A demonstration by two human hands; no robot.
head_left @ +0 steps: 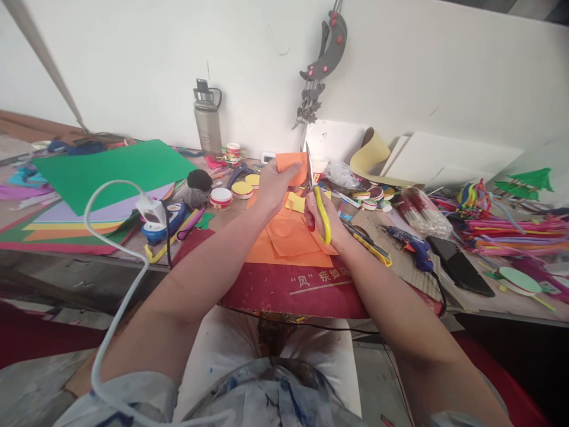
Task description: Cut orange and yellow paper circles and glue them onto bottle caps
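My left hand (274, 185) pinches a piece of orange paper (291, 161), holding it up above the table. In my right hand (319, 214) is a pair of scissors (326, 222) with yellow handles, its blades pointing up at the right edge of that piece. The blades look parted, with the paper's edge beside them. Below both hands lie more orange sheets (293, 240), one bearing a round outline. Small yellow paper pieces (297, 203) rest near my right hand. The sheets lie on a dark red board (271, 292) with printed characters.
To the left are a green sheet (115, 169), a power strip (162, 228) with a white cable, and a bottle (207, 121). A utility knife (368, 244), a blue glue gun (413, 246), a black phone (460, 267) and bundled pipe cleaners (515, 234) lie right.
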